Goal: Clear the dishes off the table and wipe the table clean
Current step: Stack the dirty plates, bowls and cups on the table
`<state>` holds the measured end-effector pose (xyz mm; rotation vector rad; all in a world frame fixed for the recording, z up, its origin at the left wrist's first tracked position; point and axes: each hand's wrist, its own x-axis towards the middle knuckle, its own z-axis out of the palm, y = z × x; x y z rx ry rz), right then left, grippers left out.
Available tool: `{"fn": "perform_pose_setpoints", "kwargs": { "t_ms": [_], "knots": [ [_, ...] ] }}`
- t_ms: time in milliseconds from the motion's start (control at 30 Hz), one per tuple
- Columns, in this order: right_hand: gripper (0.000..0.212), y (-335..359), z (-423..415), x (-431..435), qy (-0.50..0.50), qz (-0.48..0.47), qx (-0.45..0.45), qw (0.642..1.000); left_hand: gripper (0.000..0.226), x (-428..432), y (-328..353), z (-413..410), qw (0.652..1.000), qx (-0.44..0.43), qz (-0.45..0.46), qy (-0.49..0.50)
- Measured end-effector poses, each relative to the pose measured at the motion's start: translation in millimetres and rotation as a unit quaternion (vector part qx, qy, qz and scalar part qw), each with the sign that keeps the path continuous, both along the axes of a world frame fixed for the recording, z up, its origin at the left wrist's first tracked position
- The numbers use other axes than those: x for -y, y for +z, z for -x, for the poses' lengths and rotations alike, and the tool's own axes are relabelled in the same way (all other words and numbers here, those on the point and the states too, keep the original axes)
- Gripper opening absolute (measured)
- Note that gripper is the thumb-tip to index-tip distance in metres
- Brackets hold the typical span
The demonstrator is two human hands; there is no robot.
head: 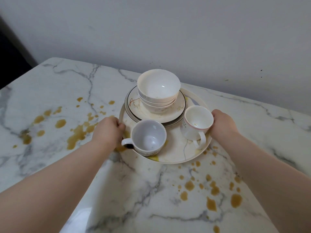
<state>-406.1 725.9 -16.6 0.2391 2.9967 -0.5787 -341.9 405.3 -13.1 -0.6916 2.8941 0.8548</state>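
**A:** Closest to us, two bare arms: left forearm (50,182) rising from 7 o'clock, right forearm (269,174) from 5 o'clock, both stretched toward the centre.

**B:** And the hands?

**A:** Left hand (107,130), knuckles up, fingers curled over the rim of the large round cream ceramic tray (176,148) at its 9 o'clock. Right hand (223,122) grips the rim at 3 o'clock, fingertips hidden behind a cup.

**B:** Count the load!

**A:** The tray is centre-frame over the white grey-veined marble table (58,84); resting or just lifted, I can't tell. On it are three nested white bowls (158,88) at 12 o'clock, stacked on dark-rimmed white plates (134,105), two as far as I can count. Two handled cups as well: a greyish-white cup (148,137) at 7 o'clock, a pink-rimmed white cup (196,121) at 3 o'clock.

**B:** The tabletop?

**A:** Brown spill spots (79,137) at the tray's 9 and 5 o'clock.
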Motion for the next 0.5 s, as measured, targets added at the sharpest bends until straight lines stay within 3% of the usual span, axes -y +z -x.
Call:
{"fn": "perform_pose_setpoints", "kwargs": {
  "t_ms": [233,500],
  "knots": [
    [0.009,55.5,-30.0,35.5,0.035,-0.007,-0.018,0.999,0.033,36.9,48.8,-47.8,0.999,-0.016,-0.028,0.031],
    [0.015,152.3,-81.9,138.6,0.124,-0.023,-0.068,0.990,0.032,125.2,136.5,-147.1,0.992,-0.071,-0.041,0.093]
  ]
}}
